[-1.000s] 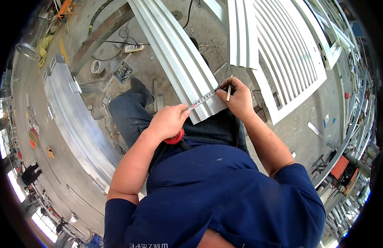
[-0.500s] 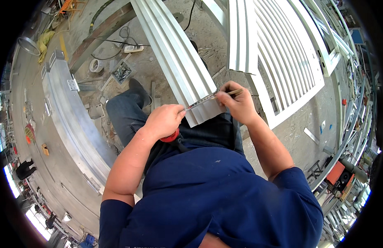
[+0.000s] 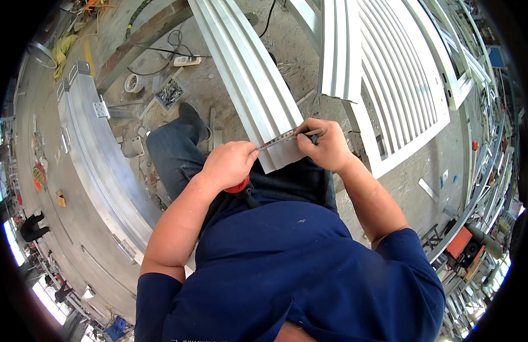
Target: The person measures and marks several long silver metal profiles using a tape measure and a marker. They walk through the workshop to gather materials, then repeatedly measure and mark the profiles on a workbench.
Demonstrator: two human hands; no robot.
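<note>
Your left hand (image 3: pixel 228 164) is holding the red tape measure (image 3: pixel 238 187), with its blade (image 3: pixel 275 139) stretching across the near end of the ribbed metal profile (image 3: pixel 248 74). Your right hand (image 3: pixel 328 147) is pinching a slim pencil-like stick (image 3: pixel 316 132) by the blade's right end. The profile is running toward the far side; left of it, a tray of fasteners (image 3: pixel 170 94) is sitting on the floor (image 3: pixel 224 48).

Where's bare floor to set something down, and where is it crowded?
One patch: floor between the small brown box and long silver profiles. Another: between the right forearm, the white slatted panel and a loose strip. Crowded: around the left shoe, tray and white bucket; also the near end of the grooved profile, under the tape measure.
</note>
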